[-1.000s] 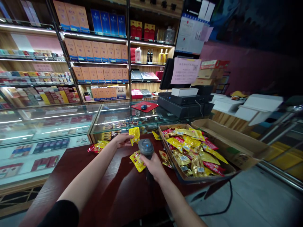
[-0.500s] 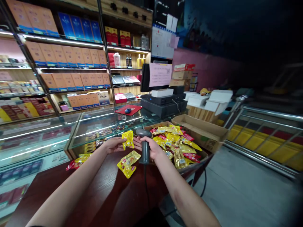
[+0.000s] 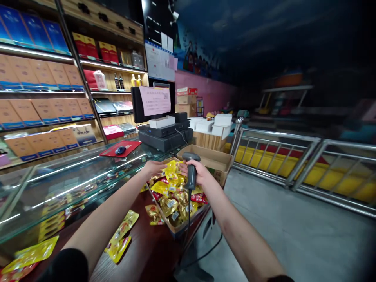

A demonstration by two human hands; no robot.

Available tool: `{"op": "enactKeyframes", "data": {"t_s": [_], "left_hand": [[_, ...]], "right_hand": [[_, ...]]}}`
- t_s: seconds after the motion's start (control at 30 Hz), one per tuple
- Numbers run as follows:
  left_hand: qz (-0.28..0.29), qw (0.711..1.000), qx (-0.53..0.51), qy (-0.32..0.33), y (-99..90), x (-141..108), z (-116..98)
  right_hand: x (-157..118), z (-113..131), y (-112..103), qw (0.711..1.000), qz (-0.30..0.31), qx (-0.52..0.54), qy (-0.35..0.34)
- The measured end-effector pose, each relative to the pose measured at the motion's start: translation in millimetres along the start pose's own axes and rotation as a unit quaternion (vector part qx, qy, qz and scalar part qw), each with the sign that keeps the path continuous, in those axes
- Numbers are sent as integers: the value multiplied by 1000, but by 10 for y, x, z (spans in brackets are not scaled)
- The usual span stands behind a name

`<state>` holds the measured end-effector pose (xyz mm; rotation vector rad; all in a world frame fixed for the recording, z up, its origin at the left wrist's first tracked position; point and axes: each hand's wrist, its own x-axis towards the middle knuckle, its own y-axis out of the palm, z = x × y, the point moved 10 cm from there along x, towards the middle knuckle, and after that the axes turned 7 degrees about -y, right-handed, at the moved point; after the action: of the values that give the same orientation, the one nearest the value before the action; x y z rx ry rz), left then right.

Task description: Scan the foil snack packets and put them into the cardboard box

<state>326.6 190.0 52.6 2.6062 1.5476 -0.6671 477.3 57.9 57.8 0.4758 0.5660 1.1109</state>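
Head cam's got a reddish-brown counter (image 3: 147, 250) by a glass case (image 3: 73, 176), metal railing (image 3: 282, 134) past grey floor (image 3: 264, 219), left hand (image 3: 154, 167) pinching a yellow packet (image 3: 172, 168), right hand (image 3: 200, 170) gripping a scanner (image 3: 192, 178).

Left: wood-backed shelving (image 3: 94, 24) lit by white strips (image 3: 35, 53), glass display case (image 3: 88, 188) in front, dark red-brown counter (image 3: 152, 250) beside that. Pink wall (image 3: 202, 84) under a blue mural (image 3: 190, 51) further back, far right mostly dark. Grey floor (image 3: 249, 211) right, bounded by metal railings (image 3: 282, 134).
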Motion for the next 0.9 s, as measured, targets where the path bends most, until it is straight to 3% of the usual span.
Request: {"op": "enactKeyframes", "data": {"t_s": [0.07, 0.17, 0.27, 0.37, 0.47, 0.6, 0.67, 0.73, 0.9], "left_hand": [[-5, 1000, 14, 8, -2, 65, -23], [11, 1000, 3, -1, -83, 60, 19], [15, 1000, -21, -13, -263, -41, 111], [8, 999, -35, -19, -541, -206, 270], [-17, 999, -40, -17, -927, -436, 526], [-69, 997, -19, -6, -1461, -833, 1005], [-96, 995, 9, 14, -1659, -1040, 1248], [-129, 990, 41, 42, -1808, -1236, 1463], [-237, 955, 161, 82, -1922, -1615, 1826]], "right_hand": [[45, 107, -144, 999, -26, -12, -18], [40, 120, -146, 1000, -21, -9, -17], [-47, 20, 75, 1000, 14, 1, -6], [-193, -171, 471, 997, 73, 10, 12], [-350, -538, 892, 990, 126, 14, 56], [-505, -1332, 1294, 976, 176, -24, 128], [-530, -1772, 1353, 971, 175, -71, 150], [-485, -2089, 1306, 973, 141, -134, 124], [-337, -2412, 1142, 955, 88, -281, 33]]}}
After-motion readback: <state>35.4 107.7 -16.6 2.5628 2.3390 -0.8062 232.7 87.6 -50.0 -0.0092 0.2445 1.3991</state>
